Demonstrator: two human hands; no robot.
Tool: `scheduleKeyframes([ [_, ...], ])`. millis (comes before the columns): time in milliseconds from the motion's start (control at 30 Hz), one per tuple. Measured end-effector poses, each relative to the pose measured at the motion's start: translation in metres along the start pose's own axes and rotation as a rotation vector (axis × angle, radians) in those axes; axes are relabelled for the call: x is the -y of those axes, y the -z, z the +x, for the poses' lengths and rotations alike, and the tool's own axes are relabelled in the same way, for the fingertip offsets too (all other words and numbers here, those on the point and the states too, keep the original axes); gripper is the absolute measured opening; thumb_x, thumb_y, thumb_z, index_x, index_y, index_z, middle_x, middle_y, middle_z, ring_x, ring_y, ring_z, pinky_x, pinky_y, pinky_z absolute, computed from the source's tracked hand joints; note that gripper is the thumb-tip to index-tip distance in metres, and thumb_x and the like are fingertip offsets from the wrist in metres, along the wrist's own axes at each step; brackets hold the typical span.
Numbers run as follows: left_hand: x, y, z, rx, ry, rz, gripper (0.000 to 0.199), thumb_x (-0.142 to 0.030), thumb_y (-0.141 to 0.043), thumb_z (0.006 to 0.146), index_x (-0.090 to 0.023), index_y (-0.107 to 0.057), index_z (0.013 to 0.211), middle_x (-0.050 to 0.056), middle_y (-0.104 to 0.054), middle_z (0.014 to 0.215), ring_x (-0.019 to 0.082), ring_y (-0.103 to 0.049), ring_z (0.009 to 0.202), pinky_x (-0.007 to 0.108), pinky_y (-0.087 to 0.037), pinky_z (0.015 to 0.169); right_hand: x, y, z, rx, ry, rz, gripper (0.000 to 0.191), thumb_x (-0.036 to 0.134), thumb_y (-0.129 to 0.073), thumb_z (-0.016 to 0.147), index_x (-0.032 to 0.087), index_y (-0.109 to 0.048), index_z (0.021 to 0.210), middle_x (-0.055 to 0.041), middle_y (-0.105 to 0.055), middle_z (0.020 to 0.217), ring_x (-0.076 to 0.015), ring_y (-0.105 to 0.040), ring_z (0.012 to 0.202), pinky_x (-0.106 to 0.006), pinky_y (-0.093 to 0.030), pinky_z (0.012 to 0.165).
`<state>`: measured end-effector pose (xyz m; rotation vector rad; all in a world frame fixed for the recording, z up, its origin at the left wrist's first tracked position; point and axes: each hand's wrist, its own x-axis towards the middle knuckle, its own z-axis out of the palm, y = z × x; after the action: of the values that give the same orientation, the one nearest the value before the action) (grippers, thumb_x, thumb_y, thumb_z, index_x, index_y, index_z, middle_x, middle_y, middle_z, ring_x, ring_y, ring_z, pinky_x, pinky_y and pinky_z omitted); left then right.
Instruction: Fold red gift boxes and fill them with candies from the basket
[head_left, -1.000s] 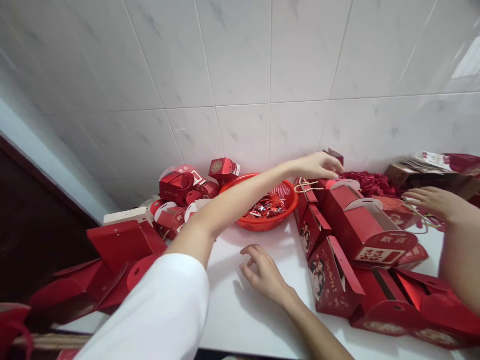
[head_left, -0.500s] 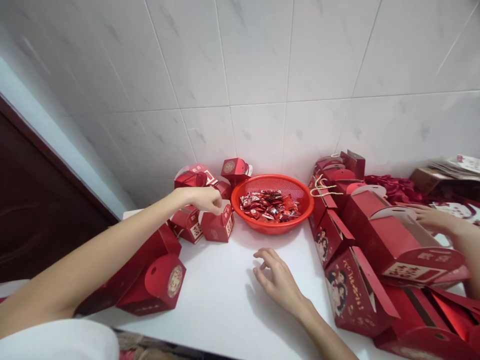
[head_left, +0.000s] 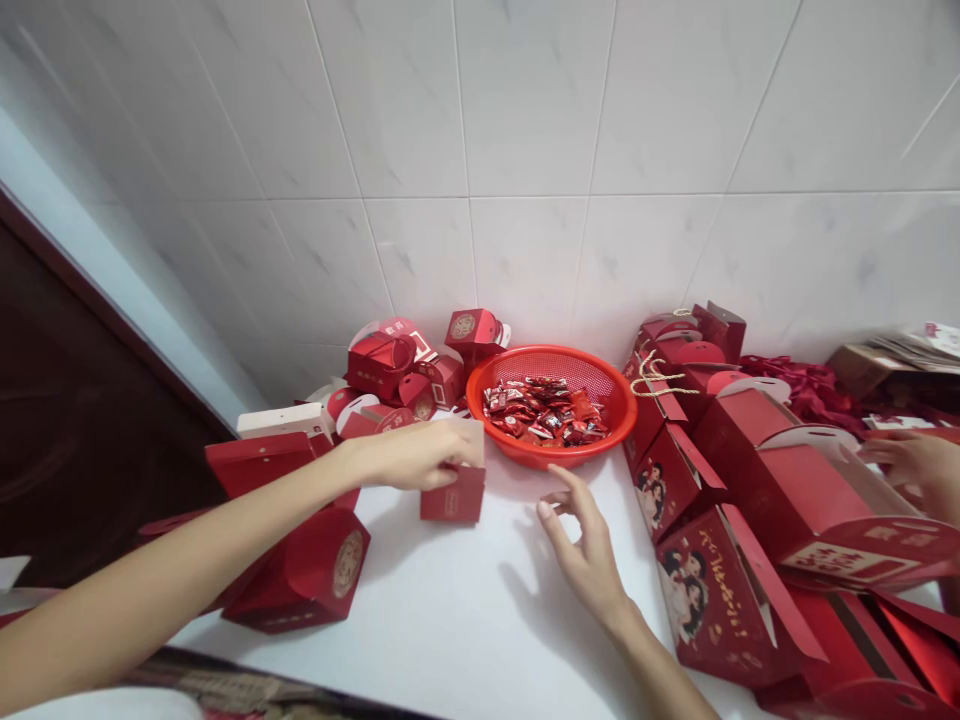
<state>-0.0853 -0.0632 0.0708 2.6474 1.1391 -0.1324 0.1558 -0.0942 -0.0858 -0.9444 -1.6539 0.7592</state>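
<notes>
My left hand [head_left: 431,455] grips the top of a small red gift box [head_left: 452,500], whose upright pale flap shows behind the fingers. The box is just left of a red plastic basket [head_left: 559,458] that holds several wrapped candies [head_left: 547,410] in red. My right hand [head_left: 589,540] hovers over the white table [head_left: 450,620] in front of the basket, fingers apart and nothing in them. Close to my left forearm lies a red box with a gold round emblem [head_left: 307,575].
Red gift boxes [head_left: 397,375] are heaped behind my left arm against the tiled wall [head_left: 525,270]. Larger red boxes [head_left: 739,590] with a printed couple line the right side. Another person's hand [head_left: 919,470] reaches in at the far right, near dark red ribbon-like cloth [head_left: 817,390].
My left hand has drawn the small red box toward me and to the right, away from the other boxes. The right hand has shifted slightly right. The other person's hand has moved right.
</notes>
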Motion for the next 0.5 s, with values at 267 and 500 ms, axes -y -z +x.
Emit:
scheduleKeyframes([
  [267, -0.046, -0.044, 0.013, -0.174, -0.322, 0.178, 0.031, -0.013, -0.053, 0.095, -0.03, -0.074, 0.109, 0.007, -0.069, 0.097, 0.018, -0.061, 0.08, 0.028, -0.045, 0.069, 0.002, 0.017, 0.005, -0.116, 0.089, 0.122, 0.042, 0.036, -0.054, 0.097, 0.026, -0.052, 0.138, -0.0116, -0.052, 0.144, -0.0285, -0.051, 0.132, -0.051, -0.042, 0.11],
  [500, -0.043, -0.056, 0.016, -0.148, -0.4, -0.082, 0.014, -0.026, -0.064, 0.092, -0.024, -0.077, 0.096, 0.009, -0.069, 0.113, 0.019, -0.066, 0.093, 0.029, -0.051, 0.084, 0.008, 0.021, 0.006, 0.037, 0.095, 0.063, 0.019, 0.026, -0.063, 0.09, 0.026, -0.07, 0.107, -0.0093, -0.054, 0.142, -0.0286, -0.051, 0.134, -0.045, -0.044, 0.109],
])
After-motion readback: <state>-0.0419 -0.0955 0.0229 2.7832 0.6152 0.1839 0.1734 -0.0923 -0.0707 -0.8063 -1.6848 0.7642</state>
